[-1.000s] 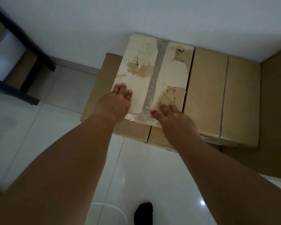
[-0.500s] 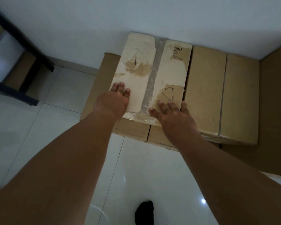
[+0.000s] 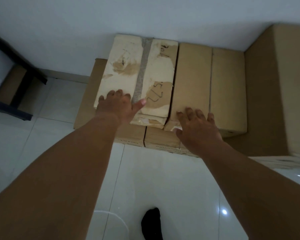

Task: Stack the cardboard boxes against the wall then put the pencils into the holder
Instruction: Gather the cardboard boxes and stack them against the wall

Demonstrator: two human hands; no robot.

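Beneath the flat, spread left hand (image 3: 117, 104) and right hand (image 3: 197, 125) lie the pale box (image 3: 125, 54) and brown box (image 3: 194, 75). Uneven pushing could skew them off the bottom box (image 3: 87, 101).

I count four cardboard boxes: one pale taped box (image 3: 128, 66), one plain brown box (image 3: 210, 87), one lower box (image 3: 87, 101) beneath them, and one tall box (image 3: 275, 92). There are two hands, the left hand (image 3: 116, 108) and the right hand (image 3: 197, 129), one dark-socked foot (image 3: 151, 224) and one black frame (image 3: 19, 60).
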